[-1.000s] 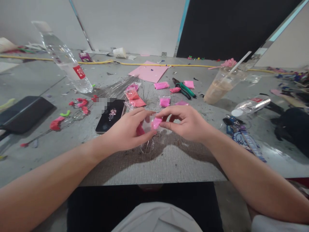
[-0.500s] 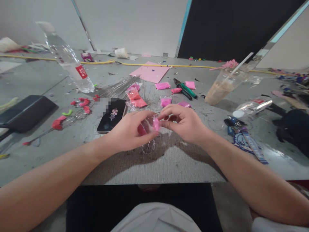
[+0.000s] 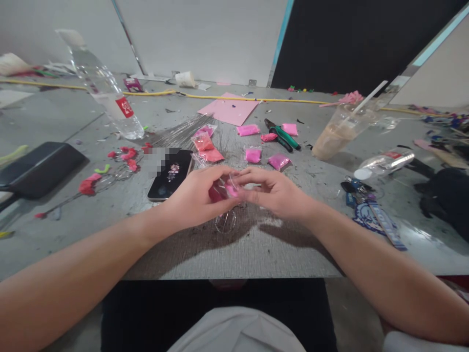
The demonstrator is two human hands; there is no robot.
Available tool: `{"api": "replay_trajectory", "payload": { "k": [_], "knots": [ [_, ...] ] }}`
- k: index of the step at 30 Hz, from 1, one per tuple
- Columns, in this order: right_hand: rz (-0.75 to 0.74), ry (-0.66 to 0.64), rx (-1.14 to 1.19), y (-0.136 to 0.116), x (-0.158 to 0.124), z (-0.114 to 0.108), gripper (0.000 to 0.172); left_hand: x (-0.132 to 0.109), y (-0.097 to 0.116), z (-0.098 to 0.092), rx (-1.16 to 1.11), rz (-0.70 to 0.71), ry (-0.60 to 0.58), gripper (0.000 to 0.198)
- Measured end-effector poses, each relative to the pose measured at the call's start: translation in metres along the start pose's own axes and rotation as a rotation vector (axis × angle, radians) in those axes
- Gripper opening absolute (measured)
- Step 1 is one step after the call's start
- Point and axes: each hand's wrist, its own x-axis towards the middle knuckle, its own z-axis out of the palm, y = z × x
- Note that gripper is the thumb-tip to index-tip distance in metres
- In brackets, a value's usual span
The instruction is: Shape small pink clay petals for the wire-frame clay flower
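Observation:
Close to the table's front edge, my left hand is wrapped round a small clear plastic bag with pink clay-like stuff inside. The fingers of my right hand pinch the bag's right edge, and fingertips of both hands meet there. Part of the bag is hidden behind my fingers. Just below lies a loop of thin wire. Beyond my hands are a bright pink packet, a purple-pink packet and an orange-red packet. Left of my left hand lies a phone.
Green-handled pliers lie behind the packets, near a bundle of thin wires and pink paper. An upright water bottle stands left; an iced drink cup, a lying bottle and keychains are right.
My right hand has moved slightly left, closing in on my left hand at the bag's edge. Less of the pink stuff shows now, and the purple-pink packet behind is uncovered.

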Motion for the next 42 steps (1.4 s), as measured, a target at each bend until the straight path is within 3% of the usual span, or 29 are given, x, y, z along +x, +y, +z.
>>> {"api": "replay_trajectory", "payload": {
  "k": [6, 13, 18, 29, 36, 42],
  "knots": [
    [-0.170, 0.103, -0.178, 0.004, 0.001, 0.001, 0.019, 0.000, -0.003, 0.001, -0.199, -0.119, 0.001, 0.051],
    [-0.054, 0.152, -0.103, 0.004, 0.002, 0.003, 0.013, 0.002, -0.009, 0.007, -0.577, -0.274, 0.022, 0.020],
    [0.014, 0.247, -0.127, 0.000, 0.001, 0.004, 0.013, 0.001, -0.009, 0.008, -0.813, -0.394, 0.042, 0.014],
    [0.040, 0.370, 0.141, -0.002, 0.002, 0.011, 0.027, -0.001, -0.004, 0.010, -0.809, -0.429, 0.114, 0.017],
    [0.058, 0.357, 0.139, -0.004, -0.001, 0.012, 0.020, 0.001, -0.004, 0.006, -0.856, -0.452, 0.038, 0.015],
    [0.078, 0.337, 0.195, -0.001, 0.000, 0.016, 0.020, 0.003, -0.004, 0.010, -0.955, -0.515, 0.075, 0.018]
  ]
}}
